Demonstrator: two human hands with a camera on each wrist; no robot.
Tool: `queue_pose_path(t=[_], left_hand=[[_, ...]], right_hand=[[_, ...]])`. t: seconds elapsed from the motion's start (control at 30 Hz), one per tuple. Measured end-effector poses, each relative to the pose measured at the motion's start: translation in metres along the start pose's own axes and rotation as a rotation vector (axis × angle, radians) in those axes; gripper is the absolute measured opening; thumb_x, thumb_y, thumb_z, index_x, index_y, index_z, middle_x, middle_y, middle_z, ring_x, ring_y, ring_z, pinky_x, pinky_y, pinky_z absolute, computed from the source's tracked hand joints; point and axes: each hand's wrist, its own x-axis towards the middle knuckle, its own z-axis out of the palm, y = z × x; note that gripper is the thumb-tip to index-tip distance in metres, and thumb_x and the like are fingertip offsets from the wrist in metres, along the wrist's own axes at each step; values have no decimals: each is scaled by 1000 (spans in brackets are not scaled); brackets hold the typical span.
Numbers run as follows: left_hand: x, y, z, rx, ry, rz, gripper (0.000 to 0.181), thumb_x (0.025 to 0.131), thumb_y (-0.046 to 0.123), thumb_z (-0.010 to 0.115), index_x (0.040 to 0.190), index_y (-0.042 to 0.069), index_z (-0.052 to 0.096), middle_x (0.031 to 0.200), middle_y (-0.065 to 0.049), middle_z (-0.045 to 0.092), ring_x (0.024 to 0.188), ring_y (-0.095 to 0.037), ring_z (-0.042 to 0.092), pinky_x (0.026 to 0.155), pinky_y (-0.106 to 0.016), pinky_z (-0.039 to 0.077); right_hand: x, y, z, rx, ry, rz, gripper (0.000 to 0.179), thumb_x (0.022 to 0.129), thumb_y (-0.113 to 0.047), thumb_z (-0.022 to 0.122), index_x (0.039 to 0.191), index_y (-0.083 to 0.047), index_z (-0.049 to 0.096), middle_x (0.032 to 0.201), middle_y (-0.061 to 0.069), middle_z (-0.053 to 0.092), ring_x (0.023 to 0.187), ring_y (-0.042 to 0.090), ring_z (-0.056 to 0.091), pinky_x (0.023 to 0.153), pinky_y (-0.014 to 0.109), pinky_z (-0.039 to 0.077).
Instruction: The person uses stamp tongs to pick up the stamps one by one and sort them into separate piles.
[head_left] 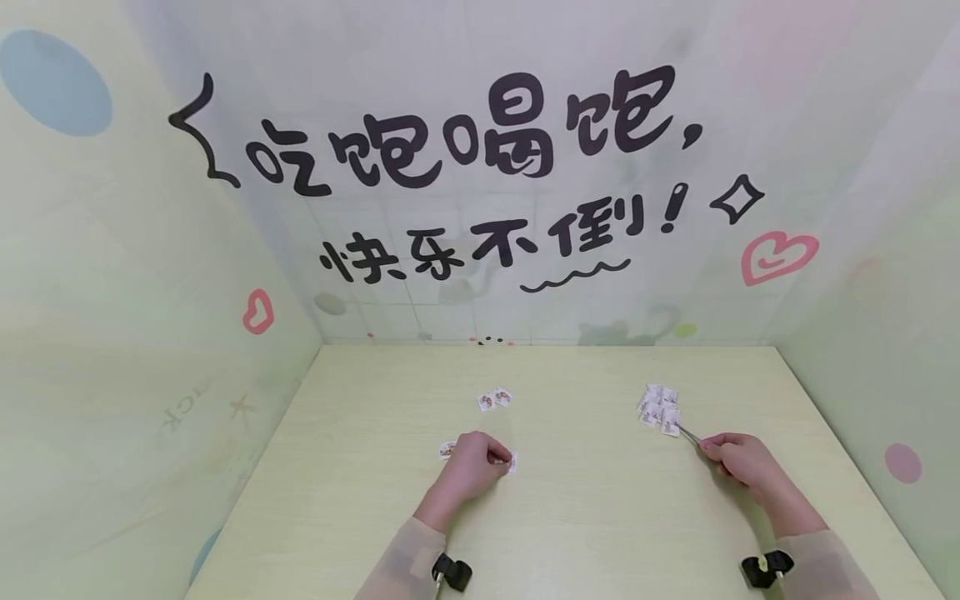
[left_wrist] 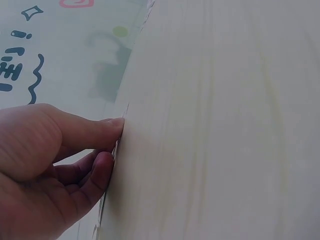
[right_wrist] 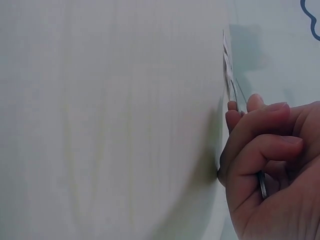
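My left hand [head_left: 471, 468] is low over the middle of the table, its thumb and fingertips pinched together at a small printed paper piece [head_left: 513, 463]. In the left wrist view the thumb tip [left_wrist: 117, 125] meets the tabletop, and the paper is hardly visible. Another small printed piece [head_left: 447, 450] pokes out just left of this hand. My right hand [head_left: 745, 460] grips slim metal tweezers [head_left: 689, 434], whose tips touch the near edge of a cluster of small printed pieces [head_left: 658, 408]. Curled fingers cover most of the tweezers in the right wrist view.
Two more printed pieces [head_left: 495, 399] lie side by side beyond my left hand. The pale wooden table [head_left: 577, 517] meets a printed back wall [head_left: 465, 308] and side walls. Black wrist mounts [head_left: 767, 570] sit at both sleeves.
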Motion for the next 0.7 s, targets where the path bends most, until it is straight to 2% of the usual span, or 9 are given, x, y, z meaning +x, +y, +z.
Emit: queue_pose_path(t=[0.47, 0.7], left_hand=[[1, -2, 0, -2, -1, 12, 11, 89, -2, 82, 92, 9, 84, 80, 6, 68, 72, -9, 56, 64, -26, 49], [1, -3, 0, 2, -2, 4, 11, 89, -1, 82, 92, 10, 84, 81, 6, 69, 72, -9, 57, 65, -26, 50]], right_hand=[[-2, 1, -2, -40, -6, 21, 27, 105, -16, 63, 111, 11, 68, 75, -1, 56, 64, 14, 52, 57, 27, 41], [-3, -2, -4, -66, -6, -2, 33, 106, -18, 65, 115, 14, 66, 79, -1, 58, 67, 14, 53, 59, 26, 42]])
